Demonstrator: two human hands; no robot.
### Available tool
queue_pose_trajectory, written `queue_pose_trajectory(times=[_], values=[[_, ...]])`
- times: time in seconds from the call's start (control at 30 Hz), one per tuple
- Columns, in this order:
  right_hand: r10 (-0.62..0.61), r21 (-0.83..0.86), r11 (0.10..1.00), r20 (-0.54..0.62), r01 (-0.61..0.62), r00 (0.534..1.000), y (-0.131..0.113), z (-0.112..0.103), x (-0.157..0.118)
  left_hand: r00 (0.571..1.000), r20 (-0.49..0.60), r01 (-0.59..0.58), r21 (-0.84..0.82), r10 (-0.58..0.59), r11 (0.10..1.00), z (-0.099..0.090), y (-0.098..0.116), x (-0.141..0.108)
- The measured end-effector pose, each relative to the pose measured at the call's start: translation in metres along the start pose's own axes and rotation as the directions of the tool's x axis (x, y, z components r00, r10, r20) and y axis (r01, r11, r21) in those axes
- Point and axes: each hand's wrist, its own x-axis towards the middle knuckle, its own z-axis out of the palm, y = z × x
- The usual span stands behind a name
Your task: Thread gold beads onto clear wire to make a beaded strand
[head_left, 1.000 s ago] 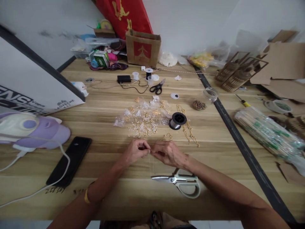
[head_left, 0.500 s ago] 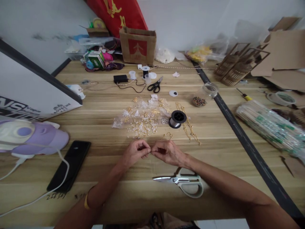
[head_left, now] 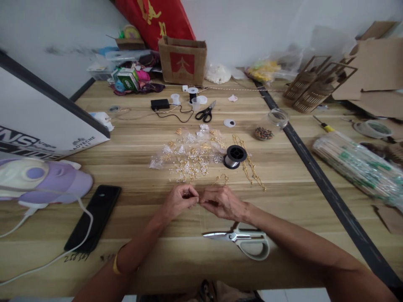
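Note:
My left hand [head_left: 180, 201] and my right hand [head_left: 223, 202] meet fingertip to fingertip over the near middle of the table. Both are closed in a pinch. What sits between the fingertips is too small to make out. Just beyond them lies a spread of gold and clear beads [head_left: 190, 163], partly on small plastic bags. A short gold chain [head_left: 224, 179] rests close to my right hand. Behind it stands a black spool of thin wire [head_left: 234, 157], with a longer gold beaded chain [head_left: 248, 163] beside it. Pale-handled scissors [head_left: 241, 238] lie below my right wrist.
On the left are a black phone [head_left: 94, 218], a white cable and a purple-and-white device [head_left: 47, 180]. Black scissors [head_left: 206, 112] and thread spools lie farther back. A jar of beads [head_left: 264, 132] lies to the right, near wrapped sticks [head_left: 359, 167]. A paper bag [head_left: 183, 61] stands at the back.
My hands stay pinched together in nearly the same place, with only slight finger movement. The view has shifted very slightly.

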Motion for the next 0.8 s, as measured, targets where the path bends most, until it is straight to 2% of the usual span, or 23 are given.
queue_pose_trajectory(times=[0.23, 0.43, 0.8], values=[[0.004, 0.047, 0.999, -0.048, -0.002, 0.999, 0.006, 0.003, 0.0, 1.0, -0.012, -0.023, -0.03, 0.023, 0.999, -0.001, 0.001, 0.0], [0.067, 0.106, 0.992, -0.039, -0.062, 0.997, 0.008, 0.001, 0.0, 1.0, -0.021, -0.003, -0.045, 0.002, 0.999, 0.0, 0.007, 0.0], [0.094, 0.224, 0.971, -0.036, -0.084, 0.995, 0.01, -0.001, 0.0, 1.0, -0.028, 0.003, -0.037, -0.004, 0.999, 0.0, 0.008, 0.0]])
